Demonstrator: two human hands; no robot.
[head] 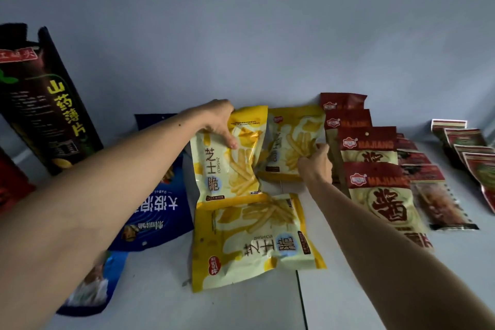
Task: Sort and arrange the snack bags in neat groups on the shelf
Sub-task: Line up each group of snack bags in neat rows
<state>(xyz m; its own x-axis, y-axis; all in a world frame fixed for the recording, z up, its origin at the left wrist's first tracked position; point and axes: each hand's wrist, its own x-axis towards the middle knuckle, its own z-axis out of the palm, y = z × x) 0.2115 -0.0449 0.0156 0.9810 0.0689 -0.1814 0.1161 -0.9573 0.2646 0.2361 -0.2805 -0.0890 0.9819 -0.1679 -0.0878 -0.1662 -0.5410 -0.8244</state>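
Note:
Three yellow fries bags lie on the white shelf [166, 300]. My left hand [221, 122] grips the upper left edge of the back left yellow bag [227, 169], thumb across its front. My right hand [316, 163] pinches the right side of the back right yellow bag [290, 136]. The front yellow bag [254, 241] lies flat and upside down below them, untouched. To the right, a row of red and cream bags [380, 195] overlaps from back to front.
A blue bag [155, 211] lies under my left forearm, another blue bag [91, 286] nearer me. A tall dark bag [48, 104] leans at the far left. Clear-fronted red packets [439, 201] and red-green packets [476, 153] lie at the right. A seam [301, 300] splits the shelf.

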